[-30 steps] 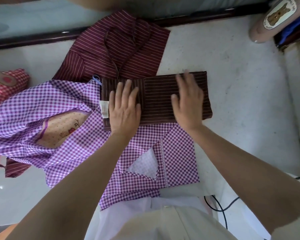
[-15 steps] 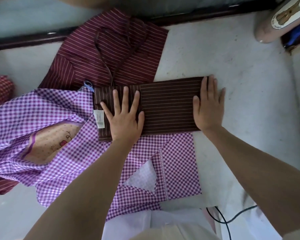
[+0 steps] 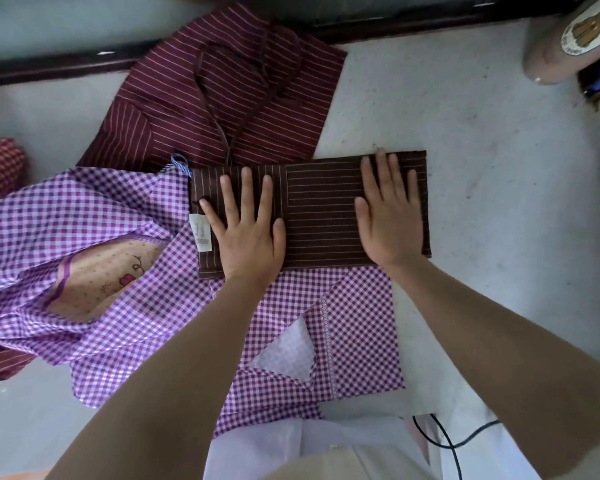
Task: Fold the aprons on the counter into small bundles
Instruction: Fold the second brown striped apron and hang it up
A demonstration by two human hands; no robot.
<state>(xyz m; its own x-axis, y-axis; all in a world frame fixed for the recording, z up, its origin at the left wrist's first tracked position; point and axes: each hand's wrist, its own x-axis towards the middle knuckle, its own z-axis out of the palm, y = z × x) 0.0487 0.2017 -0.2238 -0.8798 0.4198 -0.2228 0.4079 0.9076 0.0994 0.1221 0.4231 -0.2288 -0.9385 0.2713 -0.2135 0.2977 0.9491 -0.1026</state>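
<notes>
2 hands flatten brown striped apron [image 3: 321, 216] on counter [image 3: 482, 168]: left hand [image 3: 246, 233], right hand [image 3: 390, 220] fingers straight, spread. Cloth looks soft, light; pinch right edge for next fold.

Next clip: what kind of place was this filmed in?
Likely a home kitchen or laundry counter, not certain: a pale stone counter, a purple checked apron and a maroon striped apron spread on it, a labelled container at the back.

Cut off at left edge, red checked cloth [image 3: 0, 162], pink container [image 3: 548, 57] cut at top right corner, maroon striped apron [image 3: 222, 98] partly hidden under purple checked apron [image 3: 84, 209]
</notes>
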